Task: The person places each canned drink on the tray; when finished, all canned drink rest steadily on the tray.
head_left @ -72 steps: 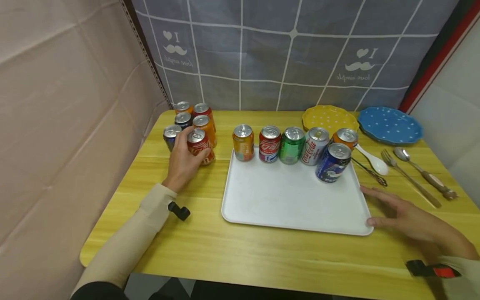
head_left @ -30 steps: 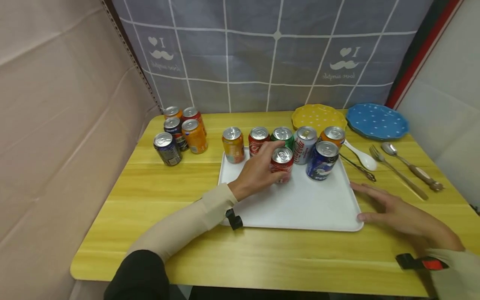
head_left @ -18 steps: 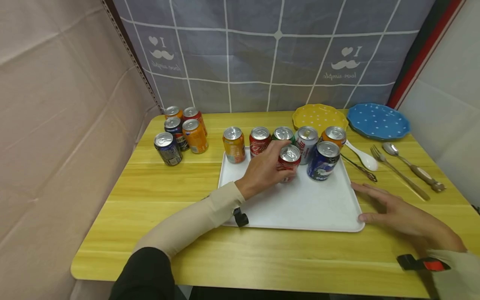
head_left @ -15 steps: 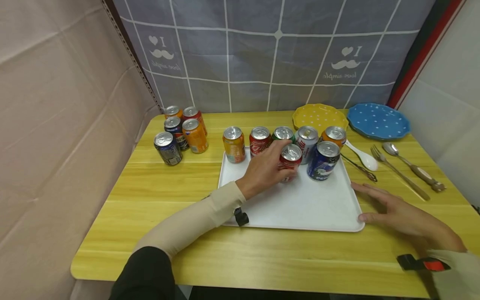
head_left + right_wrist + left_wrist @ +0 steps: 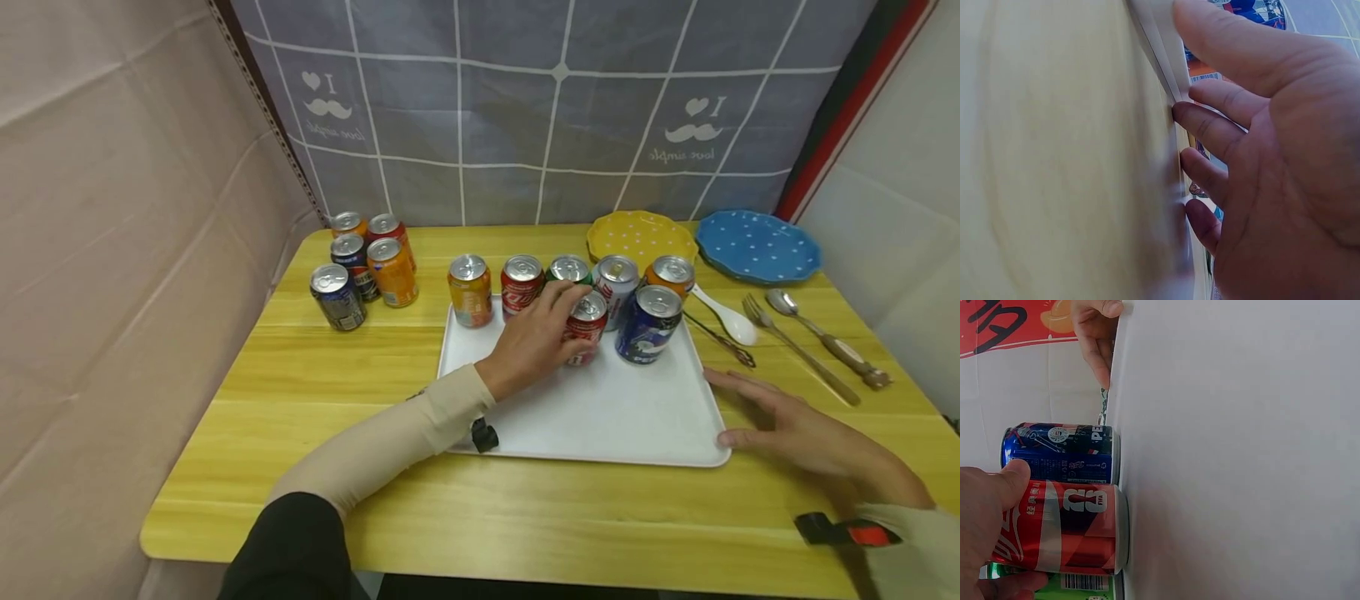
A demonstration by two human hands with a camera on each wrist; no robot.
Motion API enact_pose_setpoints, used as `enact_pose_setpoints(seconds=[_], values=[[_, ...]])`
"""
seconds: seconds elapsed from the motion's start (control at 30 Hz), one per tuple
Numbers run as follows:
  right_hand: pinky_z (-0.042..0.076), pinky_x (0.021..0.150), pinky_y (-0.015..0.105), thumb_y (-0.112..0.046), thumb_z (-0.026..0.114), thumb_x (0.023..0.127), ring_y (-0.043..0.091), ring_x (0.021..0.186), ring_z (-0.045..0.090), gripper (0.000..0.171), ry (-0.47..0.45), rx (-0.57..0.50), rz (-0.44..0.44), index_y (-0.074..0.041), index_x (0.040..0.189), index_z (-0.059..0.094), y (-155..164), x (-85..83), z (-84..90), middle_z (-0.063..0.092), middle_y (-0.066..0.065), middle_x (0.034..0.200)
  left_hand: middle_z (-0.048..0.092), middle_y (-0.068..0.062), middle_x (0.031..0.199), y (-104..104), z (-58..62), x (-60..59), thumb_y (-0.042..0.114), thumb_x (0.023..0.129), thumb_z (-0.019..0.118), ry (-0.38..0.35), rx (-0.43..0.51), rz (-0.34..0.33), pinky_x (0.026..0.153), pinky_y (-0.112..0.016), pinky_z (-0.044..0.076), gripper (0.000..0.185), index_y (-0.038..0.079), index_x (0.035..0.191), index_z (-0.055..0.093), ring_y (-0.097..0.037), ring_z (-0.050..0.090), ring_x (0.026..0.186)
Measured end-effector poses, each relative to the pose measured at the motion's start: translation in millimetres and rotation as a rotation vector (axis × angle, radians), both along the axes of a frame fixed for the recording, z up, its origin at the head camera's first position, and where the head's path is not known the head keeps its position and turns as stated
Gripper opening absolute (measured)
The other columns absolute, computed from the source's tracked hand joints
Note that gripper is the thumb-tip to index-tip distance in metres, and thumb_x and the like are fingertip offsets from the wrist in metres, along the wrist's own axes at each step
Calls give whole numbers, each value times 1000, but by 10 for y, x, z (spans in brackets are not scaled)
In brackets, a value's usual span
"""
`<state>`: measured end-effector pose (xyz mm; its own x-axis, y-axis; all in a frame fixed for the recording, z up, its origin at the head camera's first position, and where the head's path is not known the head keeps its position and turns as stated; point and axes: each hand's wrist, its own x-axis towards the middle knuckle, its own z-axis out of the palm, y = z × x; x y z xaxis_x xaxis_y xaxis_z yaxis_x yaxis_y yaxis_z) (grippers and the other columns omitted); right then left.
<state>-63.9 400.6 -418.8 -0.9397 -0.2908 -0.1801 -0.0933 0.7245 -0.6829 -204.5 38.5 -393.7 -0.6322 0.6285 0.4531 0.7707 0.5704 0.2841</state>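
Observation:
My left hand point(image 5: 525, 346) holds a red Coca-Cola can point(image 5: 591, 329) upright on the white tray point(image 5: 600, 425). In the left wrist view the thumb lies along one side of the red can point(image 5: 1085, 528), fingers on the other. A blue Pepsi can point(image 5: 647, 327) stands right of it. Behind are an orange can point(image 5: 470, 292), another red can point(image 5: 521, 287), a green can point(image 5: 568, 268) partly hidden by my fingers, a silver Coca-Cola can point(image 5: 617, 292) and a second orange can point(image 5: 670, 273). My right hand point(image 5: 802, 437) touches the tray's right rim, thumb and fingers extended.
Several cans point(image 5: 392, 273) are grouped at the table's back left. A yellow plate point(image 5: 637, 236) and a blue plate point(image 5: 757, 246) lie at the back right. Nearer are a white spoon point(image 5: 735, 322), a fork point(image 5: 802, 350) and a metal spoon point(image 5: 836, 346).
My left hand has carried the red can from the left group onto the tray and shifted it right, toward the Pepsi can. Its index finger now lifts slightly. The right hand stays at the rim.

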Motion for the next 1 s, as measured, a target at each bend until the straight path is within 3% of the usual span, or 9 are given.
enact_pose_setpoints(seconds=[0.3, 0.63, 0.8, 1.0], values=[[15, 103, 89, -25, 81, 93, 69, 149, 14, 91, 24, -11, 10, -25, 168, 28, -21, -2, 7, 21, 32, 170, 49, -8, 147, -11, 5, -1, 48, 94, 77, 20, 8, 11, 82, -37, 62, 78, 20, 156, 40, -21, 66, 112], [20, 100, 88, -23, 79, 95, 71, 147, 17, 91, 20, -3, 14, -26, 169, 25, -12, -6, -24, 23, 34, 169, 46, -5, 154, -92, 19, 35, 50, 92, 79, -19, 2, 19, 88, -38, 61, 86, 21, 161, 35, -20, 63, 124], [18, 101, 89, -24, 78, 95, 70, 148, 14, 91, -2, -13, 2, -27, 169, 24, -9, -12, -42, 20, 34, 169, 56, -7, 147, -455, 130, 33, 46, 95, 77, 33, 121, -18, 98, -35, 58, 74, 12, 153, 46, -20, 64, 122], [16, 103, 89, -24, 78, 95, 67, 150, 11, 91, -1, -26, -1, -29, 169, 24, 0, -21, -44, 20, 31, 171, 67, -11, 126, -1138, 219, -190, 28, 100, 72, 136, 276, -58, 87, -36, 57, 42, 5, 133, 61, -26, 64, 104]])
